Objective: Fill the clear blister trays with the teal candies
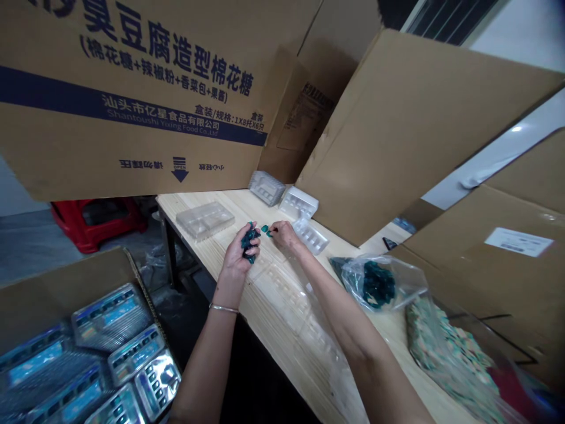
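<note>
A handful of small, shiny dark green pieces (249,242) sits in my left hand (237,250), whose fingers are curled around them. Just to its right, my right hand (285,234) pinches at a small green piece (265,229) near the fingertips. Below both hands, clear plastic trays (286,294) with moulded cells lie in a row along the table (265,330), partly hidden by my right forearm. Beyond my right hand are more clear trays (313,235), one tilted upright (299,203). A stack of trays (205,219) lies left of my left hand.
An open plastic bag of dark green pieces (378,284) stands at right, near a bag of pale wrapped pieces (450,344). Large cardboard boxes (145,118) rise behind the table. At lower left, a carton (66,277) holds blue-labelled packs; a red stool (97,227) is behind it.
</note>
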A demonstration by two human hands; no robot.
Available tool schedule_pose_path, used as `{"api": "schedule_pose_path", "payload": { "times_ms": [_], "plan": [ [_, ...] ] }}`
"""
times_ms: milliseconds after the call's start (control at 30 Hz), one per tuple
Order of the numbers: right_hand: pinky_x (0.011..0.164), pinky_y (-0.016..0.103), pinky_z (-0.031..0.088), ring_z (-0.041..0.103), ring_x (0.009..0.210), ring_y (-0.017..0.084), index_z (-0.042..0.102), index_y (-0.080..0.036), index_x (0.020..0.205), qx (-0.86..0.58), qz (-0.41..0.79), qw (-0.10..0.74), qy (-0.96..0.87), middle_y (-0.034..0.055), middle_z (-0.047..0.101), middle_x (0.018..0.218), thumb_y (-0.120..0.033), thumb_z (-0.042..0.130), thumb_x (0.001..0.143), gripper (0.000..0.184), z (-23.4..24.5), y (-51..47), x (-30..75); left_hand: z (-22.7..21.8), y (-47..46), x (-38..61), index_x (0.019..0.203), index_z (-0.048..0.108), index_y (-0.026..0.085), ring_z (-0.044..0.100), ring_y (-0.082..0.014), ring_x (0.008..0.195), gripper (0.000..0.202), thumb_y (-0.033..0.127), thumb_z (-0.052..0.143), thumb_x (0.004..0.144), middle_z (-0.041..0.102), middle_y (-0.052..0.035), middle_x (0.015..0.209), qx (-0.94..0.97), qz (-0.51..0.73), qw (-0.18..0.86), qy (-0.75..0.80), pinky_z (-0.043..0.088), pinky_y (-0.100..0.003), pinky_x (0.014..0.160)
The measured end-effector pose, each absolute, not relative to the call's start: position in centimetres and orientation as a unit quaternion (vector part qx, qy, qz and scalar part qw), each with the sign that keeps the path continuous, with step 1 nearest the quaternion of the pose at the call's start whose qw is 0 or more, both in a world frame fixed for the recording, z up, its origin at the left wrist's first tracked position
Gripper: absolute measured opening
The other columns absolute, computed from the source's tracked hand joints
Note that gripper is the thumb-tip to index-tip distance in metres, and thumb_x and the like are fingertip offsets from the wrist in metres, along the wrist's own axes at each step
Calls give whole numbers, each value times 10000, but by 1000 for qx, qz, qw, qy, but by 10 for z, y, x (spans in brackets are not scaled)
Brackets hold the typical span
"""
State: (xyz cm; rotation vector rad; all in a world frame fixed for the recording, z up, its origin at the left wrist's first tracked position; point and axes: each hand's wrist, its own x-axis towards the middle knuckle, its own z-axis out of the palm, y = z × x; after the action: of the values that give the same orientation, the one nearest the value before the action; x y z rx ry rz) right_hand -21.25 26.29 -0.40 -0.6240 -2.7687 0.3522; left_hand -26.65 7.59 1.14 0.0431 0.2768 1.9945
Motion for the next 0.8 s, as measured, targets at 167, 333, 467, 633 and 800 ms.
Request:
{"api": "schedule_pose_path", "payload": {
  "times_ms": [167, 333, 467, 633, 800],
  "plan": [
    [667, 203, 415, 594, 691, 133, 706, -159, 764, -222, 125, 121, -959, 24, 689, 724, -63, 592, 667, 178, 3, 264, -215, 9, 77, -267, 854, 573, 128, 418, -22, 422, 108, 154, 468, 866, 552, -23, 712, 6, 834, 540, 114, 212, -91, 279],
    [663, 216, 422, 595, 713, 140, 705, -155, 791, -229, 144, 139, -953, 36, 686, 764, -215, 627, 728, 117, 19, 251, -202, 8, 77, -268, 875, 582, 124, 427, -23, 428, 93, 158, 500, 848, 558, -23, 717, 8, 837, 535, 115, 228, -96, 288],
    [636, 227, 439, 594, 689, 137, 697, -153, 841, -190, 291, 213, -913, 31, 678, 761, -367, 572, 790, 253, 44, 218, -185, 11, 77, -265, 919, 587, 124, 439, -22, 433, 124, 202, 546, 832, 563, -28, 734, 26, 849, 509, 142, 221, -97, 294],
    [653, 241, 448, 590, 708, 133, 704, -155, 816, -176, 343, 248, -889, 51, 676, 822, -348, 617, 756, 219, 65, 189, -183, 15, 80, -252, 942, 593, 136, 438, -15, 420, 213, 265, 637, 777, 564, -12, 723, 59, 852, 481, 197, 218, -101, 303],
    [621, 241, 449, 576, 641, 117, 701, -146, 845, -161, 383, 213, -884, 44, 662, 790, -340, 647, 729, 233, 68, 199, -186, 14, 82, -244, 875, 587, 128, 440, -19, 429, 241, 322, 663, 754, 568, -21, 727, 107, 833, 502, 208, 221, -101, 303]
  ]
}}
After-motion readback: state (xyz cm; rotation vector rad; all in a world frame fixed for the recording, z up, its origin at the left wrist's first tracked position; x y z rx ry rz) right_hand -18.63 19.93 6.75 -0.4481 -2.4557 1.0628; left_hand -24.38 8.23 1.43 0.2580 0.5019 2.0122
